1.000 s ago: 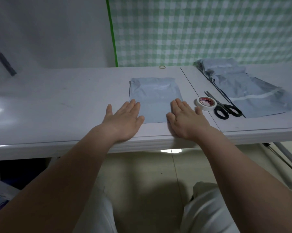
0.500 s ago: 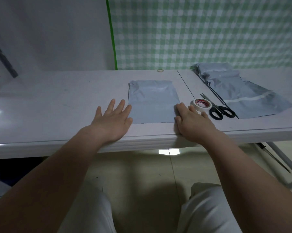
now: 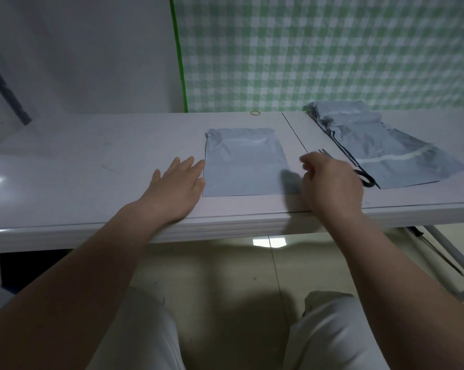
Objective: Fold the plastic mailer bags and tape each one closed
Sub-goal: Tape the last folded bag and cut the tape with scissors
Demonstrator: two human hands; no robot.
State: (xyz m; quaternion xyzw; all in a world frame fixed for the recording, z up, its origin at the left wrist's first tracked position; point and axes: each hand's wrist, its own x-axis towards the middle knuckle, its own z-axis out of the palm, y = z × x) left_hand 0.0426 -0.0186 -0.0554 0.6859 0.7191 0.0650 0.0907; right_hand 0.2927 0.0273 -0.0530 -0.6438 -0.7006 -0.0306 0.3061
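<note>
Straight ahead, a long white table runs across the view, seen from above by a seated person whose two bare forearms reach over its near edge. A grey plastic mailer bag lies flat near the middle of the table, its far end slightly crumpled and its near edge straight. The left hand rests palm down on the table just left of the bag, fingers straight and together, with the fingertips touching the bag's left edge. The right hand hovers just right of the bag, lifted off the surface and blurred, its fingers curled downward; whether it grips anything cannot be told, since whatever lies beneath it is hidden. A pair of scissors lies partly behind that hand, with the metal tips showing past the knuckles and a black handle loop showing at the right. Further right, a pile of mailer bags lies spread at an angle, well apart from the single bag. A small yellow rubber band sits at the table's far edge. Behind the table hangs a green and white gingham cloth, bordered on its left by a green strip. Below the table, pale trousers and a tiled floor show.
</note>
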